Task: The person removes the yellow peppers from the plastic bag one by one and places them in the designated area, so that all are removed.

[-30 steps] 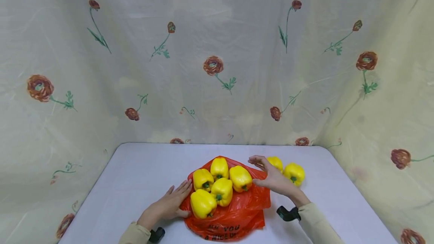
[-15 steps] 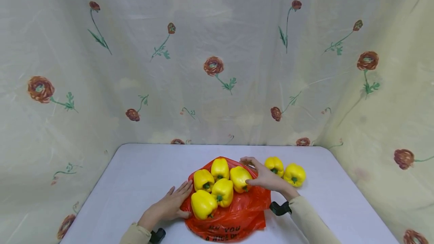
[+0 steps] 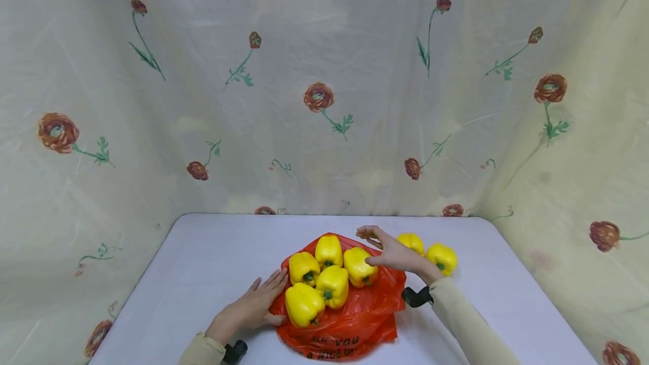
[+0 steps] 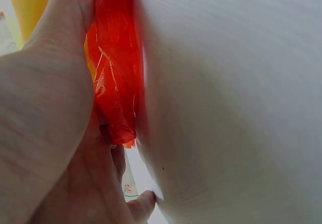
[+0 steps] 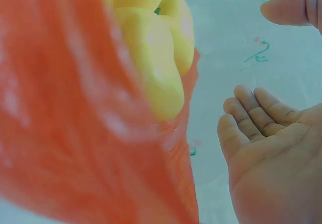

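Observation:
Several yellow bell peppers [image 3: 332, 287] sit together on a red plastic bag [image 3: 372, 303] with black lettering. My left hand [image 3: 255, 304] rests against the bag's left edge, fingers extended; in the left wrist view, red plastic [image 4: 115, 83] lies beside the thumb. Above the bag's right side is my right hand [image 3: 394, 252], near the rightmost pepper [image 3: 359, 267] of the group. In the right wrist view that hand's fingers [image 5: 254, 116] are relaxed, thumb apart, and its palm holds nothing; a yellow pepper [image 5: 151, 58] shows beyond the bag.
Two more yellow peppers stand on the white table [image 3: 223, 252] to the right of the bag: one pepper [image 3: 411, 242] partly behind my right hand, the other pepper [image 3: 443, 258] farther right. A flower-patterned curtain [image 3: 284, 128] surrounds the table's back and sides.
My right hand moved left to the rightmost pepper on the bag, then rose off it with nothing in its fingers. My left hand and the peppers have stayed in place.

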